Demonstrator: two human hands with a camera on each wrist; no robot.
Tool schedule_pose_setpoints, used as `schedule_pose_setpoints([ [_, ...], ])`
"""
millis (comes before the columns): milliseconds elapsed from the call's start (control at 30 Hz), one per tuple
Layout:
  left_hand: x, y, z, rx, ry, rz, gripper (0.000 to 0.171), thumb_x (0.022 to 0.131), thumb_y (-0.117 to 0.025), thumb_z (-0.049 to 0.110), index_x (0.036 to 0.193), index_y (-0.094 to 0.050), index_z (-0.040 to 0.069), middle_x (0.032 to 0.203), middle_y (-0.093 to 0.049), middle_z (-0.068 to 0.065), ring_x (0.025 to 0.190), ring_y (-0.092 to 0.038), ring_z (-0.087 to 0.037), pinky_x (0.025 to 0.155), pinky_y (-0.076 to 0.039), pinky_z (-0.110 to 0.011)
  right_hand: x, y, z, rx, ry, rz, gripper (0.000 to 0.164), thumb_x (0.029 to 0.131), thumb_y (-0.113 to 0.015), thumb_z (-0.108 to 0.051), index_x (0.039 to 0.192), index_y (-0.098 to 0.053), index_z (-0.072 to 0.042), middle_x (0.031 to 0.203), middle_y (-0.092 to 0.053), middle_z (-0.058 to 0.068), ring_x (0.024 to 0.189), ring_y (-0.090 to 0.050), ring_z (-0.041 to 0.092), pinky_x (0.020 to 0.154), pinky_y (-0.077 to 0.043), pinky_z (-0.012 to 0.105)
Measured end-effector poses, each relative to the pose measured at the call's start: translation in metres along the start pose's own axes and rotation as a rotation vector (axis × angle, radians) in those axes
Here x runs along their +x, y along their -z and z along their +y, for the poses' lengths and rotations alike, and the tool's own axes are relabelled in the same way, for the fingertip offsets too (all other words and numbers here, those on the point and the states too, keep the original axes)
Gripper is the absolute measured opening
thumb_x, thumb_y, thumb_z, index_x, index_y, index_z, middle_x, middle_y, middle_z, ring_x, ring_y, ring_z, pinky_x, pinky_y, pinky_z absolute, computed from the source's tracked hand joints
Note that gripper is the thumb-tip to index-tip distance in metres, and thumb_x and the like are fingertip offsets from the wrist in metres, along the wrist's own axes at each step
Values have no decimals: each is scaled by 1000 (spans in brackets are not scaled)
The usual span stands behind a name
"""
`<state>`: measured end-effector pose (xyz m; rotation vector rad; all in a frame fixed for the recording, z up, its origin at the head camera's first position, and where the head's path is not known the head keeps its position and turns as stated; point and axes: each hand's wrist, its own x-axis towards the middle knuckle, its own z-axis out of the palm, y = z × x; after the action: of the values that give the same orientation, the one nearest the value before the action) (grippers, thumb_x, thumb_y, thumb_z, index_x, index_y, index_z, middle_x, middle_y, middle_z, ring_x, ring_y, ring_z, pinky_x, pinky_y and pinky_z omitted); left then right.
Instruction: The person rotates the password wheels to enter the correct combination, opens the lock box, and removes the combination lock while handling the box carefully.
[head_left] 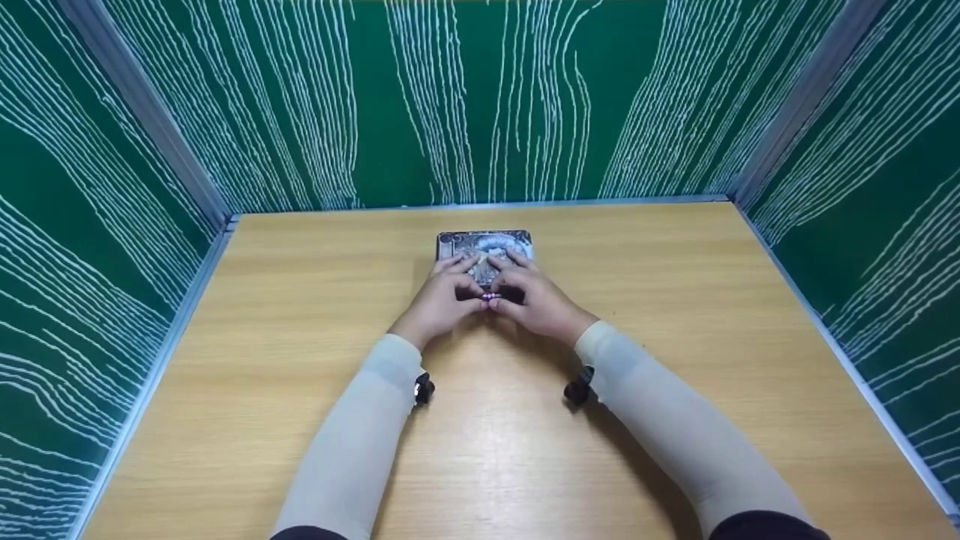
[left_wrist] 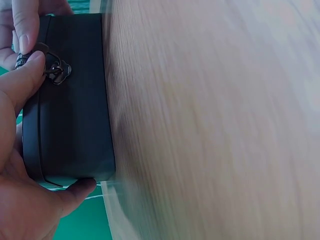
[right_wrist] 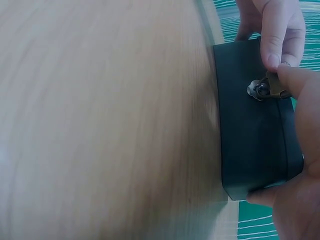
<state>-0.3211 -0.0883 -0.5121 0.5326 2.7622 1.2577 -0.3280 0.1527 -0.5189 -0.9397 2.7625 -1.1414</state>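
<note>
A dark box (left_wrist: 75, 115) with a patterned top (head_left: 487, 241) sits toward the back of the table. On its front, a small metal latch (right_wrist: 254, 90) carries a padlock (right_wrist: 275, 85), whose ridged dials (left_wrist: 21, 60) show in the left wrist view. My left hand (head_left: 448, 294) pinches the padlock between thumb and finger, its other fingers spread over the box top and left side. From the opposite side my right hand (head_left: 538, 295) pinches the same padlock, with fingers resting on the lid. The fingertips hide part of the lock body.
The box stands on a light wood table (head_left: 330, 300). Green panels with white wavy lines (head_left: 495, 105) rise along the back and both sides, joined by grey corner posts (head_left: 806, 97). Each wrist wears a small black camera (head_left: 424, 388) over a pale sleeve.
</note>
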Motion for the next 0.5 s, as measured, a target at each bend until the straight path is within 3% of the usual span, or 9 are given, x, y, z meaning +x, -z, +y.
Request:
schedule_pose_setpoints([
  [500,0,0,2,0,12,-3,7,98,-90,22,104,-88,20,182,-43,10,177,-24,-25,146,-17,-56,-2,1,-3,-9,-12,1,27,105,-83,-28,126,-75,-13,185,-40,4,179,-16,39,141,-17,74],
])
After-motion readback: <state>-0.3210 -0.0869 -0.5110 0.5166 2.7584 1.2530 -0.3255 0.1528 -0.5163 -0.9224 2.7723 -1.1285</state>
